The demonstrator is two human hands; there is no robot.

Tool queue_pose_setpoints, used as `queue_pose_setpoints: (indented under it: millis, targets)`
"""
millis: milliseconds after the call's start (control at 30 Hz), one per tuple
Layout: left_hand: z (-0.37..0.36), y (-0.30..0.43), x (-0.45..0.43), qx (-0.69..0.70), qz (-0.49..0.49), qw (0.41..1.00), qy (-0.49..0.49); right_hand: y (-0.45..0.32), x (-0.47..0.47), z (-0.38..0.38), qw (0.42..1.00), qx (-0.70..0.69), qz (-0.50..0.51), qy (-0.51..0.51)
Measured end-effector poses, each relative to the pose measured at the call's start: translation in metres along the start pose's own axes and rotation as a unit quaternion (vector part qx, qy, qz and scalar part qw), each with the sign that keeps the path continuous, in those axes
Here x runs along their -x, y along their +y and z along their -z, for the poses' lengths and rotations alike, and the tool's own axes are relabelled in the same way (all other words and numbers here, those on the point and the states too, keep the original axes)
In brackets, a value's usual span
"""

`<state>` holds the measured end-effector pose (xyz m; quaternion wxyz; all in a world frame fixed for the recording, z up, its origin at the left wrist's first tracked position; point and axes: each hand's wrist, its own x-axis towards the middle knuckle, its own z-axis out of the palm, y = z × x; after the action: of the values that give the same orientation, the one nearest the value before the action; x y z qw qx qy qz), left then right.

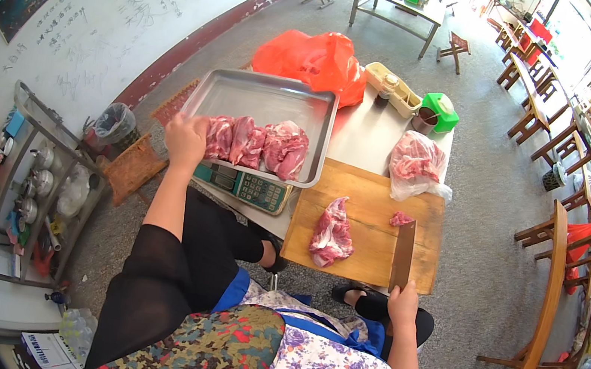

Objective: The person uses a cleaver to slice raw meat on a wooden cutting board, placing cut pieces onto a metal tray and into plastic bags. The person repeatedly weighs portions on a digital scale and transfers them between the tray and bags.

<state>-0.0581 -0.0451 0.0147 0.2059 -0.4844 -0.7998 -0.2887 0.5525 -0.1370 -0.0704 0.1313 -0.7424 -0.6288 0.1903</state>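
My right hand [404, 303] grips the handle of a cleaver [402, 256], its blade resting along the right side of a wooden cutting board [372, 240]. By the blade's tip is a small scrap of meat [401, 218]; a larger raw piece [333, 234] lies on the board's left half. My left hand [187, 138] is at the near left corner of a metal tray [263, 95], beside a row of several raw meat pieces [284, 149]. The hand is slightly blurred, and its fingertips are hidden, so its hold cannot be told. Under the tray's near edge, a digital scale [257, 191] shows its keypad.
Behind the tray sits a red plastic bag [312, 65] with meat. Bagged meat [417, 162] overlaps the board's far right corner. A divided beige container [394, 89], a glass jar [385, 91], a dark cup [424, 120] and a green box [440, 112] stand at the table's far side.
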Motion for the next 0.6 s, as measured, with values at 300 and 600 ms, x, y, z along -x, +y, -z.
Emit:
queue_pose_setpoints:
  millis: [300, 600]
  targets:
    - [0.047, -0.062, 0.035, 0.350, 0.225, 0.909, 0.032, 0.005, -0.002, 0.000, 1.000, -0.015, 0.003, 0.008]
    - [0.058, -0.073, 0.052, 0.421, 0.303, 0.854, 0.037, -0.002, 0.001, 0.001, 1.000, -0.017, 0.008, 0.007]
